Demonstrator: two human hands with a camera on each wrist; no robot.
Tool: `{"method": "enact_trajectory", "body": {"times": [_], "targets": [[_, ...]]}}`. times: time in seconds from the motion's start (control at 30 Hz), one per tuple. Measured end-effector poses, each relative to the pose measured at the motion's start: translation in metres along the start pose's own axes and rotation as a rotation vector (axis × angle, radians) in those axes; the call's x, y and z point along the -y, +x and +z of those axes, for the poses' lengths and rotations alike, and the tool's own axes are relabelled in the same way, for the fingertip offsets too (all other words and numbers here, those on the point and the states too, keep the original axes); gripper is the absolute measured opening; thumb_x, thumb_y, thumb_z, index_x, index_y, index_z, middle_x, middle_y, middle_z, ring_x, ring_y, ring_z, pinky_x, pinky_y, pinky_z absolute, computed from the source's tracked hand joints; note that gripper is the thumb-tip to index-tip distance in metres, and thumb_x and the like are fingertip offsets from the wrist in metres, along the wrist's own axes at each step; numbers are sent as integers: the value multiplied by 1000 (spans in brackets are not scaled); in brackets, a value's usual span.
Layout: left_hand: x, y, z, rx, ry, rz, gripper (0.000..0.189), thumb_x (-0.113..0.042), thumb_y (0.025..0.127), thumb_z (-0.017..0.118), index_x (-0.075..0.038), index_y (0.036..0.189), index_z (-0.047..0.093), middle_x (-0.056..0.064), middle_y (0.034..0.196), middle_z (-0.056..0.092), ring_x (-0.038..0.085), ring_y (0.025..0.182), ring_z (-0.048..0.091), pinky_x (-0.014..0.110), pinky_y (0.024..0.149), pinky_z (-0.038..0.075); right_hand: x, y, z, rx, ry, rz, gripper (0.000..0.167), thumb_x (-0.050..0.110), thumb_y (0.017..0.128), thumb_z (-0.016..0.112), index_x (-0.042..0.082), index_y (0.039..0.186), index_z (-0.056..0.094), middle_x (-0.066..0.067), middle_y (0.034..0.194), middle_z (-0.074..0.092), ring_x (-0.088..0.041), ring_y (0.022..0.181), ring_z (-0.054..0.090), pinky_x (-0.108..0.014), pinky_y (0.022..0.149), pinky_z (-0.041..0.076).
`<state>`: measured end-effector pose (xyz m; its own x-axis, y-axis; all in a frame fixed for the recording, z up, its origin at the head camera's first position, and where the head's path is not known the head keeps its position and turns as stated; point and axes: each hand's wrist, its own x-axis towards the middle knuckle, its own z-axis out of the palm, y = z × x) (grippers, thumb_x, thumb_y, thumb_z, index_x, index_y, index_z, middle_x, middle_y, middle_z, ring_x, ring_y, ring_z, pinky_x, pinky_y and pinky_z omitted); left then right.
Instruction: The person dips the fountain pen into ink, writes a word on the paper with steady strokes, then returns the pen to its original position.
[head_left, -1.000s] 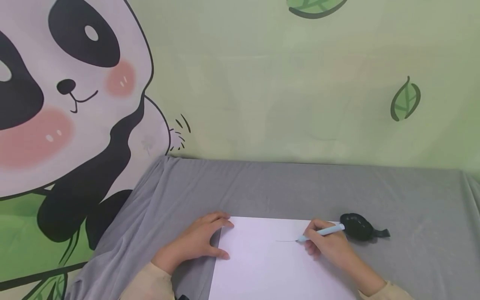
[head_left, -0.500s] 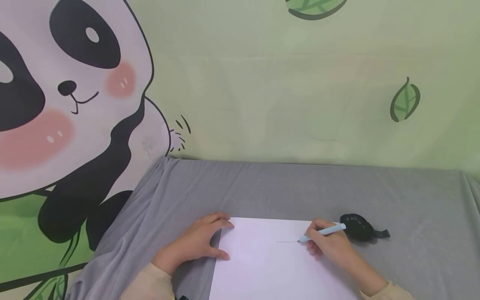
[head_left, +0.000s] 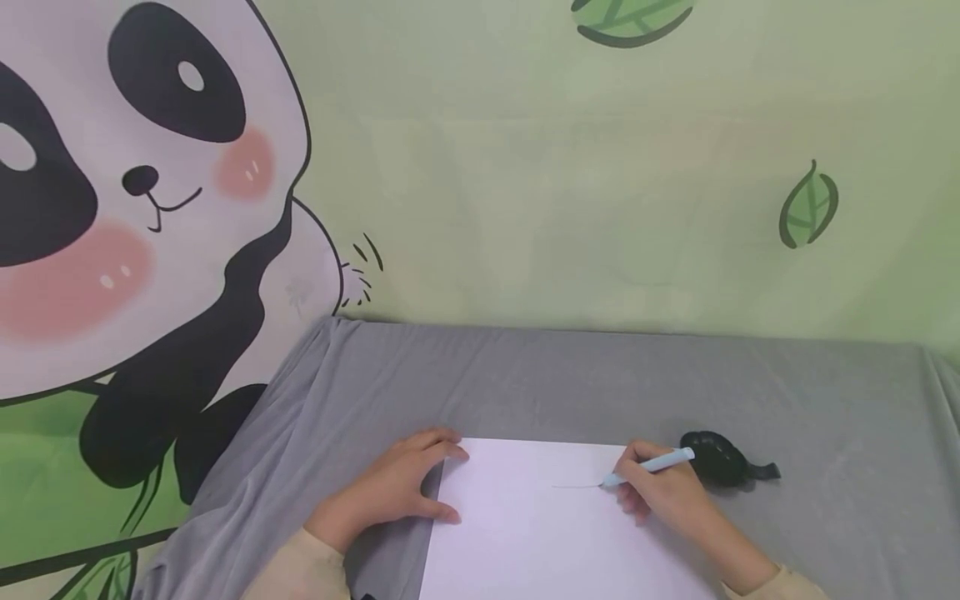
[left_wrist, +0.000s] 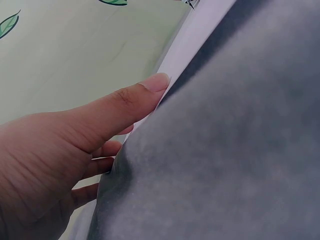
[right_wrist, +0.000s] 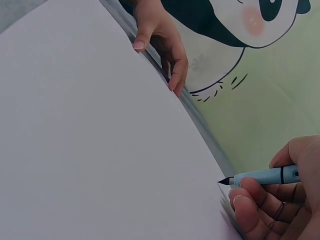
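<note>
A sheet of white paper [head_left: 517,542] lies on the grey cloth. My right hand [head_left: 663,493] grips a light blue pencil [head_left: 651,463] near its point, the barrel slanting up to the right. Its dark, pointed tip meets the paper at the right end of a thin, nearly level line [head_left: 573,487]. The right wrist view shows the pencil [right_wrist: 265,176] between thumb and fingers, with a dark band round the barrel. My left hand [head_left: 397,479] rests at the sheet's left edge, thumb and fingers spread. In the left wrist view its thumb [left_wrist: 132,97] lies on the paper's margin.
Just right of my right hand, a glossy black rounded object [head_left: 716,458] with a short flat tail lies on the grey cloth [head_left: 570,375]. Behind the table stands a pale green backdrop [head_left: 562,208] with a panda and leaves on it.
My right hand has slid slightly right with the pencil, and the thin line has grown a little longer at that end. The left hand stays in place on the paper.
</note>
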<state>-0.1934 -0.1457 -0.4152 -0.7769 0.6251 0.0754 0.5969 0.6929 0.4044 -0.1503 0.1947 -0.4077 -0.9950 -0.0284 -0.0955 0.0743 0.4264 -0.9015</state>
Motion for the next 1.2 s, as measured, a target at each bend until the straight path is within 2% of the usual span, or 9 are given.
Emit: {"method": "enact_trajectory", "body": {"times": [0.37, 0.6, 0.83, 1.0, 1.2], "targets": [[-1, -1, 3, -4, -12, 1, 65, -43, 68, 83, -17, 123, 59, 8, 140, 52, 32, 130, 48, 54, 104, 39, -2, 0, -1, -8, -2, 17, 17, 12, 91, 55, -2, 82, 57, -5, 65, 61, -13, 53, 59, -28, 48, 53], [0, -1, 4, -6, -13, -2, 65, -42, 68, 83, -16, 123, 59, 9, 139, 52, 32, 131, 47, 54, 105, 38, 0, 2, -2, -3, 50, 19, 19, 13, 91, 53, -5, 84, 59, -6, 62, 61, -15, 48, 57, -30, 48, 53], [3, -2, 4, -16, -8, 16, 65, -44, 69, 82, -15, 122, 59, 9, 138, 52, 33, 129, 49, 56, 103, 38, 3, 1, -1, 19, 75, -14, 21, 13, 92, 54, -6, 86, 58, -6, 64, 59, -14, 50, 58, -31, 50, 54], [4, -1, 4, -15, -5, 13, 65, -44, 68, 82, -17, 122, 59, 8, 139, 52, 31, 130, 48, 55, 104, 38, 3, 1, -1, 46, 119, -39, 26, 17, 95, 53, -8, 94, 58, -10, 70, 66, -15, 53, 63, -34, 52, 56], [3, 0, 2, -12, -10, 15, 66, -45, 69, 82, -16, 123, 59, 9, 139, 52, 32, 130, 48, 56, 104, 38, 2, 1, 1, 50, 155, -87, 32, 21, 94, 61, -11, 94, 57, -17, 77, 71, -15, 56, 67, -36, 53, 57]]}}
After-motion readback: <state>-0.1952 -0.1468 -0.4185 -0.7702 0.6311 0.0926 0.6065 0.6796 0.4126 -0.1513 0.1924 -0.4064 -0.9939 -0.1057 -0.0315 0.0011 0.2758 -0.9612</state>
